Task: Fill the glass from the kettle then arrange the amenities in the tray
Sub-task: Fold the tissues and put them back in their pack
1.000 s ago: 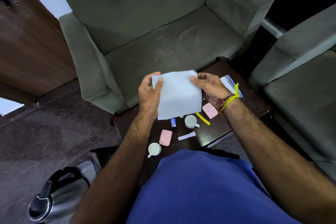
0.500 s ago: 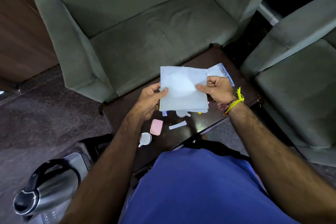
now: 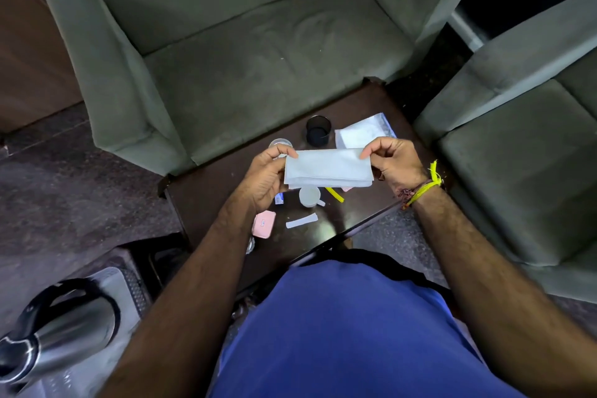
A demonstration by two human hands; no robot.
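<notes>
My left hand (image 3: 265,176) and my right hand (image 3: 392,161) pinch the two upper corners of a white napkin (image 3: 328,168), folded into a flat strip above the dark wooden table (image 3: 355,100). Below it on the table lie a white cup (image 3: 309,196), a yellow stick sachet (image 3: 335,194), a white sachet (image 3: 301,222), a pink packet (image 3: 263,223) and a small blue-and-white sachet (image 3: 279,198). A clear glass (image 3: 280,144) stands just behind my left hand, partly hidden. The steel kettle (image 3: 55,333) with a black handle sits at the lower left, off the table.
A black cup (image 3: 318,130) and a clear plastic packet (image 3: 361,132) lie at the table's far side. A grey-green armchair (image 3: 226,42) stands behind the table, another (image 3: 533,155) to the right. A metal surface (image 3: 106,281) lies under the kettle.
The napkin went from an open square to a narrow folded strip, and both hands shifted to its top corners. The view tilted down, revealing the glass and black cup.
</notes>
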